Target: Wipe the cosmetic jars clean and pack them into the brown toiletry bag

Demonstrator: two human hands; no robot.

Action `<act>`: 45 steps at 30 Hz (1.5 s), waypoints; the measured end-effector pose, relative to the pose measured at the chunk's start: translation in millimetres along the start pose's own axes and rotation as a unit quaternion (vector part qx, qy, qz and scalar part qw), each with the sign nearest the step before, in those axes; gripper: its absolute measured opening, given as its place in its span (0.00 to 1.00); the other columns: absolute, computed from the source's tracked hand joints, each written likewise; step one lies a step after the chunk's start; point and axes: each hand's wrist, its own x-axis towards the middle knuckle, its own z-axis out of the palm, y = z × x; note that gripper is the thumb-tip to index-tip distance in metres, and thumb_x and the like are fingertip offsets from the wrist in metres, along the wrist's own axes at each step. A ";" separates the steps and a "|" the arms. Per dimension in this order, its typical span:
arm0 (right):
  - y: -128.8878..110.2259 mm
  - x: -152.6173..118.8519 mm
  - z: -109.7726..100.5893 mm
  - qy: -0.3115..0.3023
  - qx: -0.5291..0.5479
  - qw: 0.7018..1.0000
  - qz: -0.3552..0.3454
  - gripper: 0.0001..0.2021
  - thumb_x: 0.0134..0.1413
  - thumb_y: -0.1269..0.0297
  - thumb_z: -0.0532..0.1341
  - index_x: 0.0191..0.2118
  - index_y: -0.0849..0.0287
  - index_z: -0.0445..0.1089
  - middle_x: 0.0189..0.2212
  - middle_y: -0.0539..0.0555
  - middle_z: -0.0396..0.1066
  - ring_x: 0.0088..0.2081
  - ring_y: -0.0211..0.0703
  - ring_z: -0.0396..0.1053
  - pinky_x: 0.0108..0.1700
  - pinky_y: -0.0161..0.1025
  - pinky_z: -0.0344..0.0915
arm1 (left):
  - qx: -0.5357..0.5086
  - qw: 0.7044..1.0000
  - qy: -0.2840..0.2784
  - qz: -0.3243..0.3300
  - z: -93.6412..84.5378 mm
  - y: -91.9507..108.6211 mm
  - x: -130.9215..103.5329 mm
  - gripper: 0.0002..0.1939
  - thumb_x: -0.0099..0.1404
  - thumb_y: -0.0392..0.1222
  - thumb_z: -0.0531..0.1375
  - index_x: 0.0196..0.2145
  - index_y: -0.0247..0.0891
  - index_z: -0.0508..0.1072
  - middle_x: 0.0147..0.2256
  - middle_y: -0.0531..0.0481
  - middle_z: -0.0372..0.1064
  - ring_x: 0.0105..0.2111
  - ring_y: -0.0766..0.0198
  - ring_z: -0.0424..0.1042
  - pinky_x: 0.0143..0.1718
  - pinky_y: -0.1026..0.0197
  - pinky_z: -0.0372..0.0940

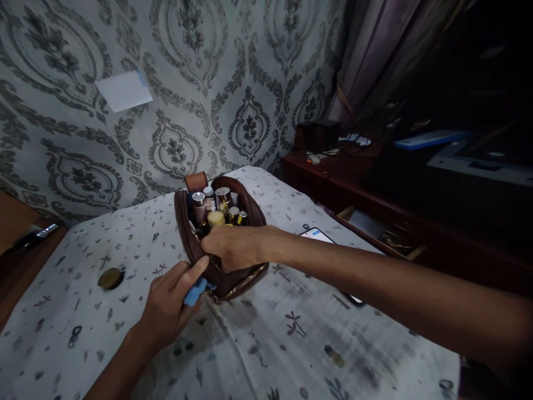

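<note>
A brown zippered bag (252, 211) lies open on the patterned sheet, holding several bottles and jars with silver, white and gold caps. My right hand (233, 247) reaches into the bag's front part, its fingertips hidden inside, so what they hold cannot be seen. At the bag's near left edge, my left hand (172, 294) is closed on a blue cloth (195, 292), thumb against the bag. Among the contents are a silver-capped bottle (199, 206) and a round yellowish lid (216, 218).
A round olive-gold object (110, 278) rests on the sheet (137, 239) at the left. A phone (317, 235) lies partly beneath my right forearm. Right of the bed stands a dark red desk (333, 180) with an open drawer (375, 230). Patterned wallpaper rises behind.
</note>
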 end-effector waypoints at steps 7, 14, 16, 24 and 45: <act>-2.8 -12.2 -10.1 -0.003 -0.014 1.000 -0.016 0.07 0.56 0.78 0.61 0.39 0.72 0.76 0.34 0.59 0.76 0.31 0.40 0.68 0.29 0.35 0.58 | -0.002 1.000 -0.003 0.003 0.3 -1.0 0.0 0.22 0.77 0.42 0.47 0.65 0.39 0.57 0.30 0.52 0.61 0.24 0.66 0.65 0.24 0.67 0.60; 3.3 -49.7 1.9 0.183 0.045 0.981 -0.047 0.06 0.61 0.78 0.58 0.36 0.65 0.72 0.30 0.53 0.71 0.30 0.37 0.64 0.31 0.35 0.55 | -0.033 0.999 -0.009 -0.004 2.1 -2.1 -2.2 0.24 0.76 0.40 0.48 0.67 0.41 0.55 0.30 0.53 0.60 0.22 0.67 0.63 0.22 0.67 0.58; 5.5 -60.2 14.6 0.247 0.076 0.965 -0.055 0.07 0.63 0.77 0.57 0.36 0.63 0.71 0.33 0.53 0.70 0.31 0.37 0.65 0.33 0.34 0.58 | -0.040 0.999 -0.007 -0.007 2.2 -1.0 -2.0 0.24 0.76 0.40 0.49 0.68 0.41 0.55 0.30 0.52 0.61 0.22 0.67 0.63 0.23 0.67 0.59; -0.9 -78.5 73.0 0.385 0.120 0.912 -0.070 0.11 0.70 0.69 0.53 0.42 0.63 0.73 0.36 0.55 0.70 0.34 0.38 0.67 0.35 0.34 0.62 | -0.053 0.998 0.007 -0.024 4.5 3.9 4.9 0.20 0.74 0.39 0.52 0.63 0.40 0.62 0.31 0.52 0.63 0.25 0.68 0.66 0.27 0.69 0.63; -51.3 -3.0 151.4 0.293 0.309 0.905 0.013 0.26 0.61 0.69 0.58 0.65 0.60 0.58 0.55 0.64 0.69 0.43 0.45 0.75 0.49 0.46 0.72 | 0.027 0.902 0.061 -0.427 -40.2 -97.6 -117.5 0.20 0.68 0.45 0.51 0.53 0.37 0.70 0.50 0.41 0.71 0.51 0.49 0.70 0.53 0.50 0.65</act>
